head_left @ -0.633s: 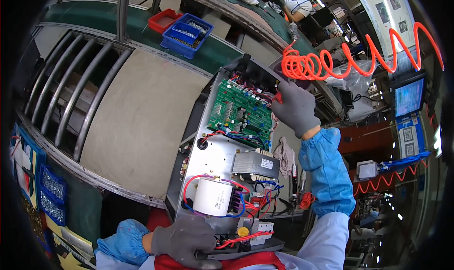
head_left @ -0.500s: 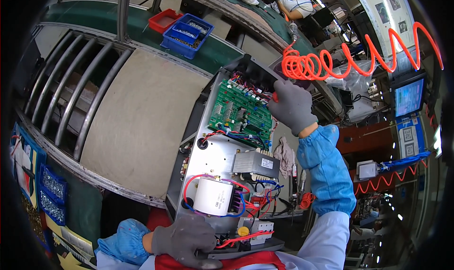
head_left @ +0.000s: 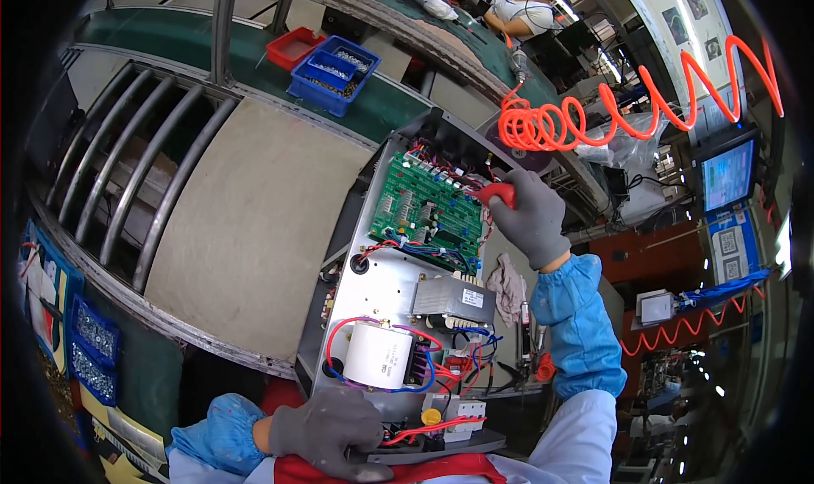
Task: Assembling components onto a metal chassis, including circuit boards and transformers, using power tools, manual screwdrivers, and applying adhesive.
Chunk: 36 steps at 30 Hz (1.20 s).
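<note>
An open metal chassis (head_left: 377, 293) stands in front of me. It carries a green circuit board (head_left: 424, 208), a grey transformer (head_left: 449, 299) and a white cylindrical capacitor (head_left: 373, 354) with red and blue wires. My right hand (head_left: 532, 217), in a grey glove, is closed around a red-handled tool (head_left: 498, 195) at the board's far right corner; the tool's tip is too small to make out. My gloved left hand (head_left: 329, 429) grips the near left edge of the chassis, thumb apart from the fingers, beside red wires (head_left: 432, 430) and a white breaker (head_left: 465, 418).
Metal rollers (head_left: 140, 174) and a flat grey plate (head_left: 254, 229) lie left. Blue (head_left: 332, 77) and red (head_left: 294, 48) bins stand beyond. A coiled orange hose (head_left: 543, 126) hangs at the far right. A rag (head_left: 507, 289) lies right of the chassis. Another person (head_left: 521, 13) sits far off.
My right hand has drawn slightly nearer and turned, showing more of the red handle. My left hand stays on the chassis edge. The whole view has shifted a little.
</note>
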Each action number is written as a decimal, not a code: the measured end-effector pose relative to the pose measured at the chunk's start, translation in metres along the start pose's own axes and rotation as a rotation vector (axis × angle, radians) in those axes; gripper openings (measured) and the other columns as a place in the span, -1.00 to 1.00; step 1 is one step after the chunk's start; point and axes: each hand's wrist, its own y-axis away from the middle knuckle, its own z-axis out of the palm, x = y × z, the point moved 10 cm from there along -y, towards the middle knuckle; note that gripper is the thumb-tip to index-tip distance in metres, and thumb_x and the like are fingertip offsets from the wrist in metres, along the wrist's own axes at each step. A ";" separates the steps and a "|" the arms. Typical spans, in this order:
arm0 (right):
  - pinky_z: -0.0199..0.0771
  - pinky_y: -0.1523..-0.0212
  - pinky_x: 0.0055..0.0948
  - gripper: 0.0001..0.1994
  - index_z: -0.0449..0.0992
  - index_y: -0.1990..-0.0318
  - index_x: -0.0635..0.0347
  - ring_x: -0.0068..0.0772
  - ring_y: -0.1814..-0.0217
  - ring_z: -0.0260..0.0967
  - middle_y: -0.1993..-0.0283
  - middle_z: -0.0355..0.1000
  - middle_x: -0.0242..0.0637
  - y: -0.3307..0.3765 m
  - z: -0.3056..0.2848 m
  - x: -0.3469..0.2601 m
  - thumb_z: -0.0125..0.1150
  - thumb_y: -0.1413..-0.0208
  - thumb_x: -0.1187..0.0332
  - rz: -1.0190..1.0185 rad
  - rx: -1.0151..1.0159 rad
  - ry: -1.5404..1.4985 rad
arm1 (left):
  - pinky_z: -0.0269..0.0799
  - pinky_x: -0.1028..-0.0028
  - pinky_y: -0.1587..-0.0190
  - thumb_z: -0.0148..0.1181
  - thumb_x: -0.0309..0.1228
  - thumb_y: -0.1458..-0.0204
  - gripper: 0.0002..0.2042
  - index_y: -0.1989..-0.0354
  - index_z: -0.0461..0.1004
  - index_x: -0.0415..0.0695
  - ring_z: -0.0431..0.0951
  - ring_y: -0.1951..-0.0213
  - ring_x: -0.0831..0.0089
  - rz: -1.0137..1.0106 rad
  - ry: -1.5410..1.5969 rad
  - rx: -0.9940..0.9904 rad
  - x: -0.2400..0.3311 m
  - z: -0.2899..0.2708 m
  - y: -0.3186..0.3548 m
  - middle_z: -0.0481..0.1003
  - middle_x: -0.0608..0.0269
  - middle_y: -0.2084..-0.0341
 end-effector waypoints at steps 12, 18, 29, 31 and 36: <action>0.46 0.40 -0.18 -0.72 0.51 0.24 0.11 -0.08 0.34 0.49 0.34 0.47 -0.18 0.007 0.003 0.004 0.28 0.15 0.26 -0.025 0.029 0.007 | 0.12 0.33 0.59 0.48 -0.11 0.15 -0.62 0.67 0.39 -0.03 0.35 0.64 0.35 0.003 0.005 0.004 0.002 -0.002 -0.002 0.33 0.36 0.71; 0.45 0.40 -0.19 -0.73 0.49 0.25 0.10 -0.09 0.35 0.48 0.36 0.46 -0.19 0.008 0.001 0.005 0.29 0.15 0.26 -0.043 0.059 0.000 | 0.11 0.32 0.59 0.47 -0.12 0.14 -0.63 0.68 0.39 -0.02 0.35 0.65 0.35 0.012 0.013 0.003 0.001 -0.002 -0.003 0.32 0.36 0.72; 0.46 0.39 -0.19 -0.72 0.50 0.24 0.10 -0.09 0.34 0.48 0.36 0.46 -0.19 0.011 -0.003 0.010 0.30 0.15 0.25 -0.009 0.074 -0.024 | 0.11 0.31 0.57 0.47 -0.13 0.15 -0.63 0.68 0.39 -0.02 0.34 0.65 0.34 -0.001 0.014 -0.007 0.003 -0.001 -0.005 0.33 0.36 0.72; 0.46 0.39 -0.19 -0.71 0.49 0.24 0.10 -0.07 0.35 0.48 0.35 0.46 -0.18 0.011 -0.006 0.010 0.30 0.15 0.25 -0.021 0.098 -0.041 | 0.11 0.32 0.57 0.47 -0.14 0.15 -0.64 0.68 0.39 -0.02 0.34 0.65 0.34 0.010 0.006 -0.012 0.003 -0.001 -0.006 0.32 0.36 0.73; 0.46 0.39 -0.18 -0.71 0.49 0.23 0.10 -0.05 0.36 0.48 0.34 0.46 -0.17 0.013 -0.001 0.014 0.30 0.15 0.24 0.004 0.082 -0.044 | 0.10 0.32 0.56 0.47 -0.16 0.15 -0.64 0.68 0.38 -0.02 0.34 0.65 0.34 -0.014 0.019 -0.022 0.002 0.000 -0.007 0.31 0.37 0.74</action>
